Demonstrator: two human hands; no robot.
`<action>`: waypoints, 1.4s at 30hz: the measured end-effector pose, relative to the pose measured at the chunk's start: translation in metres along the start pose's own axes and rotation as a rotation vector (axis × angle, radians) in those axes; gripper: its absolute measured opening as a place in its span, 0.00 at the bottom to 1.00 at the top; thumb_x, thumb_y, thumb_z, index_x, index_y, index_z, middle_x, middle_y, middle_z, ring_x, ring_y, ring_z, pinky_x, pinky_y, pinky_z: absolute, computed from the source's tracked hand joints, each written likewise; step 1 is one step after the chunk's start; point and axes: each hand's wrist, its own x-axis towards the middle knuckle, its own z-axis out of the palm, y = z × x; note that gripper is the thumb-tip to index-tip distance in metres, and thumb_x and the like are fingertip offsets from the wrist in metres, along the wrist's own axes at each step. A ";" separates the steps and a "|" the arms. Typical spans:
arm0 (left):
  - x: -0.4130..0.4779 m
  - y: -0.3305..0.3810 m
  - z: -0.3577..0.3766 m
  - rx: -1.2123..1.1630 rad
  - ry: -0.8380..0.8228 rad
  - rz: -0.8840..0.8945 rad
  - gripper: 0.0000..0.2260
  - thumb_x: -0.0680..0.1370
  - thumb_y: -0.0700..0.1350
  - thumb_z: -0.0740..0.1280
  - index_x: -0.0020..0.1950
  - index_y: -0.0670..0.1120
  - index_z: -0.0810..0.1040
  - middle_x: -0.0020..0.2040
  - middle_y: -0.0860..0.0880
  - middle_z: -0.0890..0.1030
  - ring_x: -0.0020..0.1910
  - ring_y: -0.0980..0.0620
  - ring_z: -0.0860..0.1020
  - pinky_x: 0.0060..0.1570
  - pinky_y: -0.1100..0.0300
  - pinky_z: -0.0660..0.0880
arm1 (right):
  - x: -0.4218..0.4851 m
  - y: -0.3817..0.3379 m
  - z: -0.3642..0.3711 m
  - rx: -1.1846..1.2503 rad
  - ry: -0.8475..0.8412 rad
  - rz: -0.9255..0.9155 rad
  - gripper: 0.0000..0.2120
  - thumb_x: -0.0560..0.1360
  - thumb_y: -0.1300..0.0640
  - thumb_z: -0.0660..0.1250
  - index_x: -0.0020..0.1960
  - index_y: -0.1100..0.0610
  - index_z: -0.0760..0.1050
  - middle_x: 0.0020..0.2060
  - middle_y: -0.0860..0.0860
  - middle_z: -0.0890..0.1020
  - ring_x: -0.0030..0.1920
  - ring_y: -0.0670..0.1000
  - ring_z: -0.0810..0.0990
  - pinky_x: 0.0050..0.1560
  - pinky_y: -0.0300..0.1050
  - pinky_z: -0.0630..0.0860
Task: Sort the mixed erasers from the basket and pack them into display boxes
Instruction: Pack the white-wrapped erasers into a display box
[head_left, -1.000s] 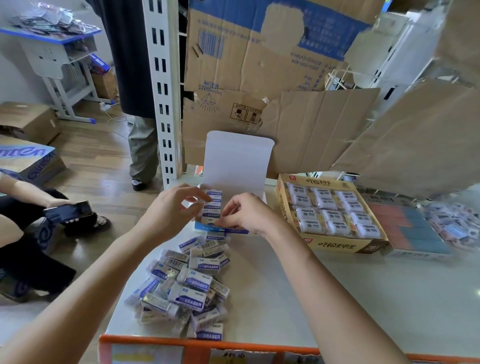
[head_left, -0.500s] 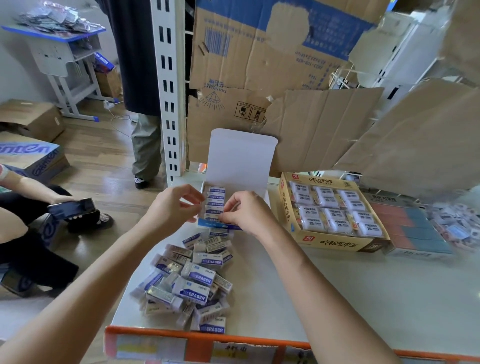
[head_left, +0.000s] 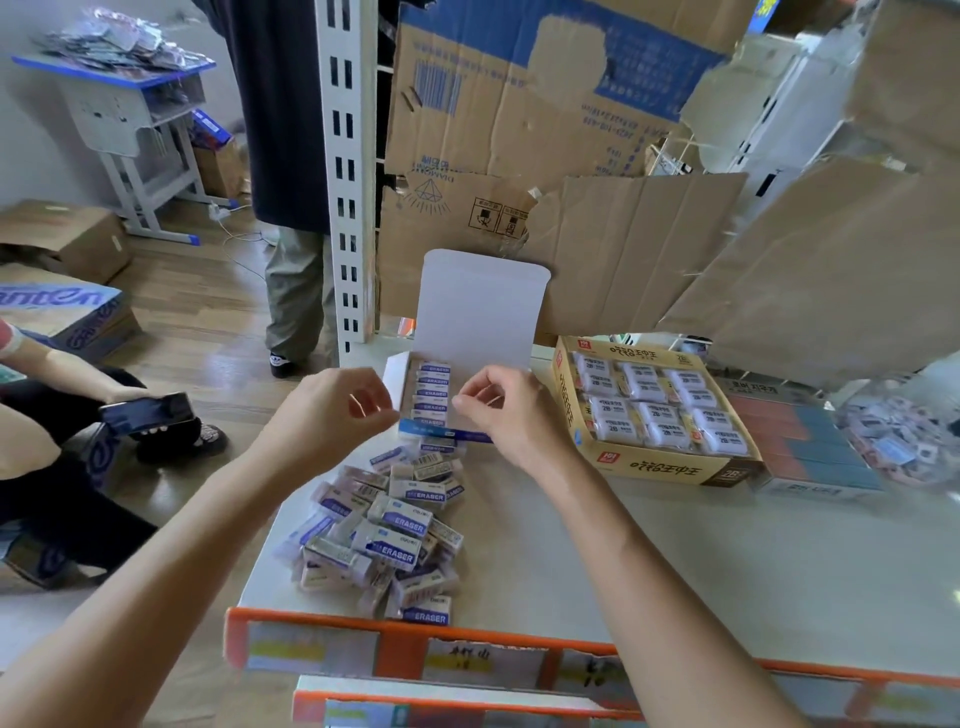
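Head view: white-and-blue sleeved erasers (head_left: 434, 395) stand in one row inside open white display box (head_left: 478, 312) on worktop (head_left: 675, 561); loose pile (head_left: 389, 525) lies just before it. Beside box, left hand (head_left: 332, 410) curled, empty; right hand (head_left: 511, 415) curled at row, grip cannot be told.

White shelf (head_left: 675, 571) carries a loose eraser pile (head_left: 384, 525), open white box (head_left: 480, 306), yellow box (head_left: 670, 467), and red-blue pack (head_left: 800, 441) alongside.
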 end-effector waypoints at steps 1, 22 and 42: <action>-0.005 0.004 -0.002 0.038 -0.071 0.035 0.04 0.73 0.46 0.70 0.41 0.51 0.76 0.38 0.55 0.77 0.38 0.56 0.76 0.39 0.65 0.73 | -0.003 0.002 -0.001 0.037 0.020 -0.007 0.04 0.74 0.54 0.68 0.42 0.54 0.77 0.33 0.42 0.76 0.34 0.39 0.73 0.35 0.36 0.70; -0.009 0.036 0.019 0.228 -0.202 0.178 0.06 0.70 0.44 0.71 0.47 0.48 0.83 0.39 0.51 0.82 0.41 0.54 0.78 0.47 0.55 0.78 | -0.044 0.013 -0.014 0.206 0.073 -0.019 0.03 0.74 0.58 0.68 0.42 0.55 0.78 0.35 0.47 0.79 0.36 0.43 0.75 0.36 0.29 0.69; -0.014 0.034 0.010 -0.655 -0.228 0.056 0.22 0.69 0.32 0.71 0.60 0.49 0.77 0.55 0.49 0.81 0.50 0.54 0.81 0.45 0.66 0.77 | -0.046 -0.003 0.000 0.929 0.032 0.210 0.03 0.74 0.66 0.68 0.46 0.60 0.76 0.39 0.58 0.82 0.31 0.49 0.82 0.35 0.42 0.80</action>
